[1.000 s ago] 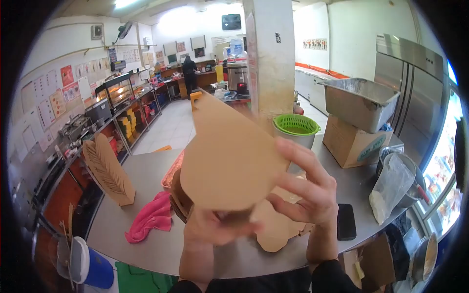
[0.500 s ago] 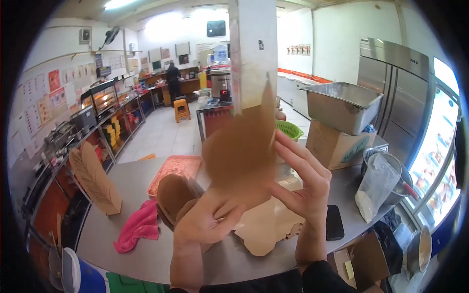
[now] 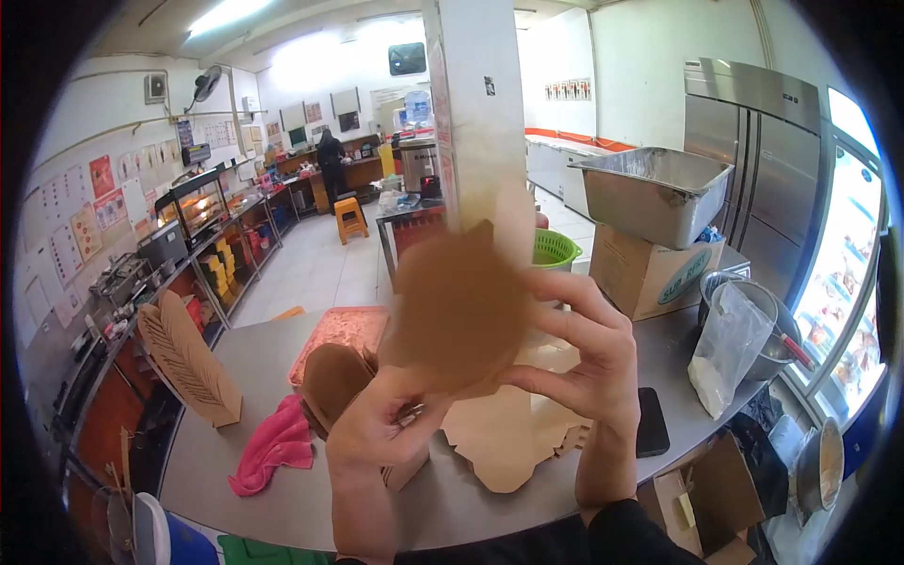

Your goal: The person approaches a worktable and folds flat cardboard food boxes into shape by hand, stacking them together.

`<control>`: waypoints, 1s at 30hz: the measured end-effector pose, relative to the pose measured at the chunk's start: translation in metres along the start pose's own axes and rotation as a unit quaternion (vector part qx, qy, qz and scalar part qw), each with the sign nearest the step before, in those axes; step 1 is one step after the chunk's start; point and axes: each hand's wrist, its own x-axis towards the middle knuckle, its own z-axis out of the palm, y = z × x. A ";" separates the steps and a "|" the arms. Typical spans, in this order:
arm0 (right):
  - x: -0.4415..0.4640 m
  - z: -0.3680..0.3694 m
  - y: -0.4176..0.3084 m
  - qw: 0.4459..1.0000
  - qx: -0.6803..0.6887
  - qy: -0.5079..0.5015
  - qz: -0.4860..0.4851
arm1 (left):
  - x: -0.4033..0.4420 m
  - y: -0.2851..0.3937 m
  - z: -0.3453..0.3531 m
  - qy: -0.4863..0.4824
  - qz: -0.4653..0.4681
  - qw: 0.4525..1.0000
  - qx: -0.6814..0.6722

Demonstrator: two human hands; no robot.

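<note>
A brown cardboard food-box piece (image 3: 457, 311) is raised in front of me, blurred by motion. Its lower left edge is pinched between the thumb and fingers of my left hand (image 3: 381, 424). My right hand (image 3: 584, 348) grips the right side, thumb below and fingers above, beside a pale blurred flap. Under my hands, flat unfolded cardboard sheets (image 3: 499, 443) lie on the steel table (image 3: 452, 518). Just behind my left hand stands another brown cardboard piece with a rounded top (image 3: 337, 372), partly covered by that hand.
Nested cardboard boxes (image 3: 193, 363) stand at the table's left. Near them are a pink cloth (image 3: 273, 450) and a pink tray (image 3: 348, 331). A phone (image 3: 652, 422), a plastic bag (image 3: 730, 348) and a carton under a steel pan (image 3: 654, 193) are right. Someone in dark clothes (image 3: 331, 165) stands far back.
The held cardboard has turned so its pointed upper flap no longer stands up brown; a pale flap shows there. My right fingers have curled in closer, and the view has shifted slightly.
</note>
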 end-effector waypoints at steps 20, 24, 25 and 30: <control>-0.006 0.005 -0.006 0.985 -0.017 -0.046 -0.165 | -0.012 0.017 0.012 0.229 -0.078 0.930 -0.278; -0.006 0.012 -0.003 0.983 0.043 -0.091 -0.154 | -0.002 0.032 0.010 0.127 0.009 0.990 0.063; -0.006 0.015 -0.001 0.986 0.055 -0.064 -0.144 | 0.000 0.036 0.015 0.154 0.003 0.988 0.018; -0.003 0.028 0.004 0.989 0.003 -0.030 -0.142 | -0.001 0.032 0.016 0.229 0.004 0.970 -0.081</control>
